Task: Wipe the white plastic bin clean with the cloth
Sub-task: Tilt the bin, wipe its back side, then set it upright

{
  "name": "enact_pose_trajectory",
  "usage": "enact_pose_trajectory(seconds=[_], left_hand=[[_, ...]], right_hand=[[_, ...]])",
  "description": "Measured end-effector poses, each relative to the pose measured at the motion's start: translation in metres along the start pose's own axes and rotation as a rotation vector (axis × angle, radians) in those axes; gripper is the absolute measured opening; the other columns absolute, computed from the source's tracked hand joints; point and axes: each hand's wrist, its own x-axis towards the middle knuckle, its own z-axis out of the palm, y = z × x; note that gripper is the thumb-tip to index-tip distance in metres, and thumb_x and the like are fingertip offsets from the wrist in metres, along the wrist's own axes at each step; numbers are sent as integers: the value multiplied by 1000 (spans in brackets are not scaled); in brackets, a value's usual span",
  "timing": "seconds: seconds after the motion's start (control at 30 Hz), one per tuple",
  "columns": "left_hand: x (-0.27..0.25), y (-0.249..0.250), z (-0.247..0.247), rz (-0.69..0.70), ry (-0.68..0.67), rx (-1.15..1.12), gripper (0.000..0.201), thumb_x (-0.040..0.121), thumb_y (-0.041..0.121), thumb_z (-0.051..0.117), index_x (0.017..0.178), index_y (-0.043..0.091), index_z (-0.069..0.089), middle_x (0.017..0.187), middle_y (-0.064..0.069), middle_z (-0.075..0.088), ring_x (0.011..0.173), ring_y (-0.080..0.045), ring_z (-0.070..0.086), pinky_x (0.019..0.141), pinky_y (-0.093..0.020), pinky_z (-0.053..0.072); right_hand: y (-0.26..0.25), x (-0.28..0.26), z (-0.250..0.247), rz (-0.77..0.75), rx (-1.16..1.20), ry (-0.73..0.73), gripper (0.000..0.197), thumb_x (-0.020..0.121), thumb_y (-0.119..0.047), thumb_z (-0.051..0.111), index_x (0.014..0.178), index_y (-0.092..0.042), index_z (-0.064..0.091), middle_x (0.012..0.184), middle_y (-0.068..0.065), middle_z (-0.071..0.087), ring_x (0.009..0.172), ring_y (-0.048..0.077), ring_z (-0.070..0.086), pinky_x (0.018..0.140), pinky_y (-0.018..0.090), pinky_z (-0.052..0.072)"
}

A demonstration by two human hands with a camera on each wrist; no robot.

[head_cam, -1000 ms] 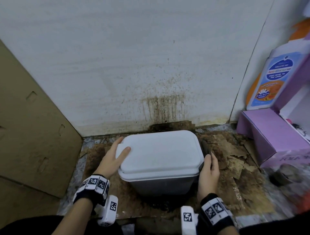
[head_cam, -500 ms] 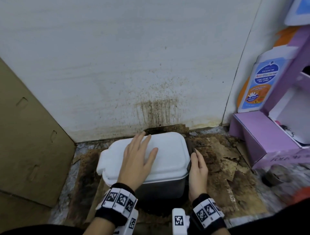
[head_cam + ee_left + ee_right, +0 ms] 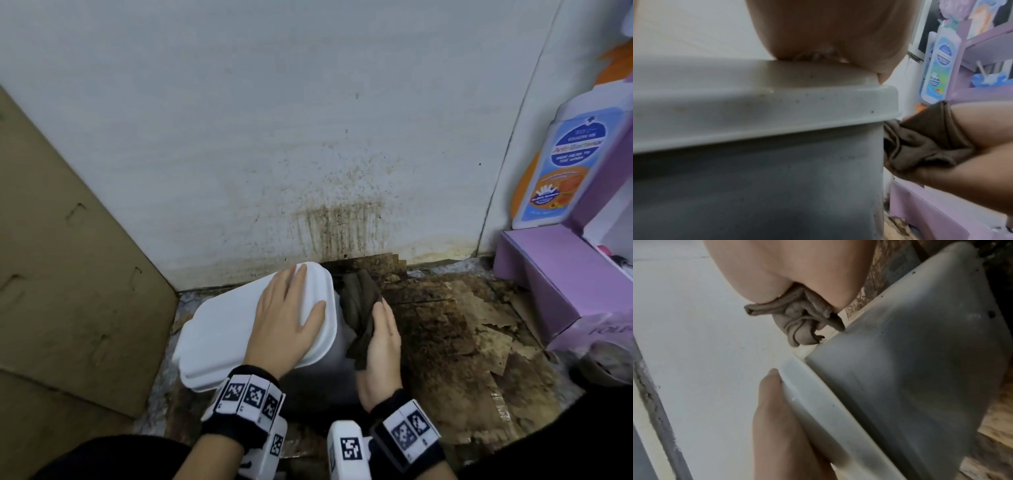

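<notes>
Your left hand (image 3: 284,318) lies flat on the lid of the white plastic bin (image 3: 236,329), fingers straight and spread, pinning it down. Your right hand (image 3: 380,346) is just beside it, fingers curled around the bunched brown cloth (image 3: 359,308), which presses against the bin's right wall under the lid's overhang. So the surface to wipe lies directly to the left of that hand, and the bin's long axis runs from near left to far right, toward the wall. Your right hand is the nearer one for the stroke. The bin stands on stained, peeling cardboard (image 3: 445,325) on the floor. Behind it rises a pale wall (image 3: 308,120) streaked with brown splatter. A purple box (image 3: 548,274) sits to the right.
</notes>
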Motion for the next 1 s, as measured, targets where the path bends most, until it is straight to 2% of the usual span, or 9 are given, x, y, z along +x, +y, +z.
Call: enact_pose_trajectory(seconds=[0.07,0.17,0.23,0.3,0.43,0.53,0.73,0.83,1.0], left_hand=[[0,-6,-4,-2,10,-27,73,95,54,32,161,23,21,166,6,20,154,-14,16,125,-34,17],[-4,-15,-7,-5,-2,-62,71,97,53,29,162,26,16,168,9,15,155,-8,10,125,-28,10],[-6,-20,-8,5,-4,-61,74,95,58,23,162,26,15,169,10,14,155,-5,9,124,-25,7],[-8,-28,-11,1,7,-60,75,94,58,21,162,26,16,168,11,14,154,-5,10,125,-27,8],[-9,-45,-17,-11,32,-90,72,96,57,24,161,26,20,167,11,19,154,-6,16,125,-29,12],[-11,-51,-20,-25,51,-120,72,95,57,26,160,26,23,167,11,22,153,-6,17,123,-26,11],[-15,-62,-26,-63,76,-173,71,94,57,29,159,29,25,166,15,23,152,-4,19,121,-26,13],[-15,-63,-26,-65,89,-178,70,94,56,29,159,28,26,165,14,25,152,-5,20,121,-26,14],[-15,-62,-26,-70,98,-161,72,93,55,27,158,25,27,165,9,26,152,-8,21,120,-24,13]], right_hand=[[2,3,4,-70,-49,26,31,105,-34,46,134,-38,57,136,-4,62,122,14,61,105,38,48],[7,3,13,-187,-291,-73,32,106,-38,42,135,-44,55,136,-15,60,128,6,55,112,36,43],[17,-2,22,-220,-464,-221,35,107,-38,36,138,-48,49,144,-21,52,135,-2,45,117,26,35],[32,-8,31,-268,-571,-337,37,108,-38,31,138,-58,38,154,-26,38,143,-8,31,123,26,24],[56,-8,30,-448,-748,-400,44,109,-34,25,146,-57,20,161,-29,19,150,-8,14,123,24,12],[71,3,13,-477,-815,-394,45,109,-34,24,148,-56,18,161,-30,17,151,-6,12,122,21,10],[99,35,-55,-234,-946,-195,46,109,-31,24,153,-41,21,166,-11,21,152,2,15,121,21,6],[104,37,-55,-188,-926,-133,47,109,-29,25,155,-35,26,165,-10,23,151,4,17,121,23,6],[100,20,-15,-278,-807,-156,41,108,-29,27,140,-53,31,164,-13,24,150,2,17,124,27,9]])
